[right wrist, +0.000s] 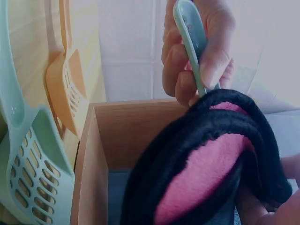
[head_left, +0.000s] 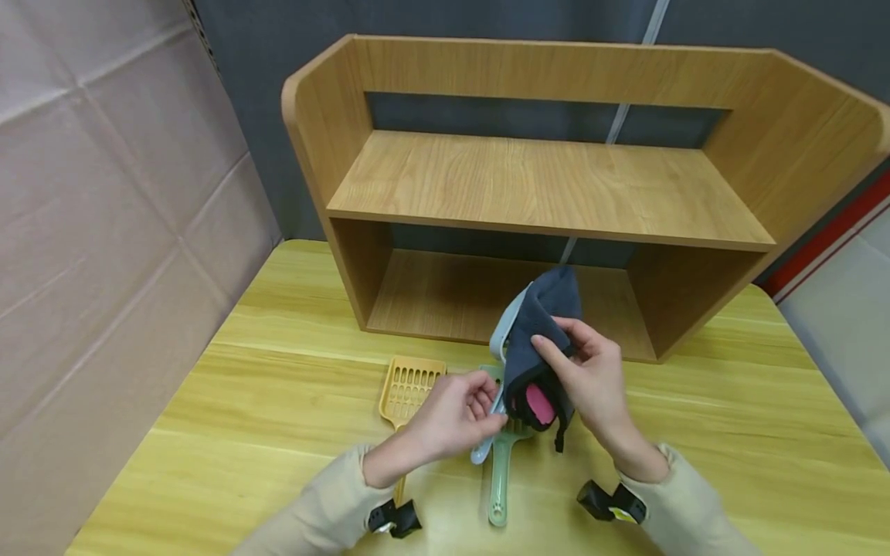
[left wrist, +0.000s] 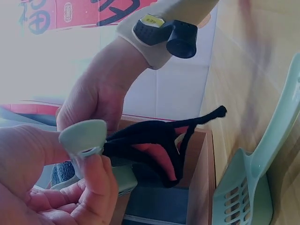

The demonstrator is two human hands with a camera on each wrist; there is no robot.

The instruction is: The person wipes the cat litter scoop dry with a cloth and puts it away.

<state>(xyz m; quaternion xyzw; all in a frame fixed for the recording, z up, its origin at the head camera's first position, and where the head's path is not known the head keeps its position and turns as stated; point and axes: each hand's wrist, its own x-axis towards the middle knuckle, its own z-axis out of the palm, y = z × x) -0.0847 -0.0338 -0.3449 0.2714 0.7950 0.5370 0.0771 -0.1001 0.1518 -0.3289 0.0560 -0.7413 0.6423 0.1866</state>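
My left hand (head_left: 455,413) pinches the handle of a pale blue litter scoop (head_left: 509,320), which tilts upward in front of the shelf. The handle's rounded end (left wrist: 84,136) pokes out between thumb and fingers in the left wrist view. With my right hand (head_left: 594,378) I hold a dark grey cloth (head_left: 545,309) against the scoop, covering much of its head. Black edging and a pink underside show on the folded cloth (right wrist: 201,178) in the right wrist view. A thin black loop hangs from its lower corner.
Below the hands, a green litter scoop (head_left: 499,479) lies on the wooden table (head_left: 278,386). To its left is a yellow-orange litter scoop (head_left: 410,386), partly behind my left forearm. A two-level wooden shelf (head_left: 542,185) stands at the back, close beyond the cloth.
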